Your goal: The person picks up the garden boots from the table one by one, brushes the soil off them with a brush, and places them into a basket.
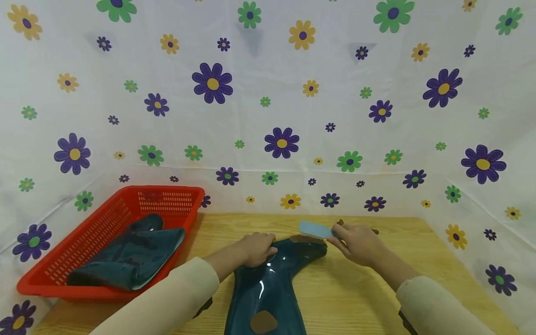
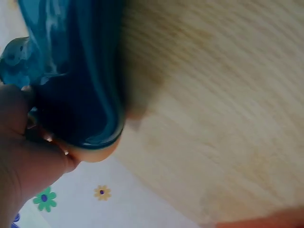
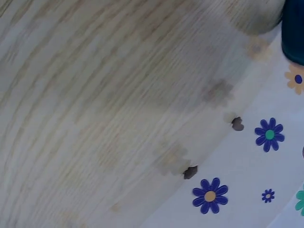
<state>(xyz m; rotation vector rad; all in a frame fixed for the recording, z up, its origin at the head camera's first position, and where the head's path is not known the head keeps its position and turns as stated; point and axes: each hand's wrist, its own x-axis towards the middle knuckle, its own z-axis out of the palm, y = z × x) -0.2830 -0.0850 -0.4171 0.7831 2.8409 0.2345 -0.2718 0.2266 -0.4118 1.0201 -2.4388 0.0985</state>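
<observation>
A glossy dark teal rubber boot (image 1: 268, 279) lies on the wooden table, its toe pointing right and its shaft towards me. My left hand (image 1: 256, 249) grips it at the heel; the left wrist view also shows this hand (image 2: 28, 152) against the heel and tan sole (image 2: 97, 154). In my right hand (image 1: 358, 244) I hold a light-blue, round-ended flat tool (image 1: 314, 229) just above the sole, near the toe. Whether it touches the sole, and its underside, I cannot tell. The right wrist view shows part of the boot (image 3: 293, 33) but not the right hand.
A red plastic basket (image 1: 197, 204) on the left holds another teal boot (image 1: 138, 253). Small dark brown lumps (image 3: 190, 172) lie near the table's far edge. A brown patch (image 1: 264, 322) marks the boot's shaft. Flower-printed white cloth (image 1: 259, 116) surrounds the table (image 1: 356, 298).
</observation>
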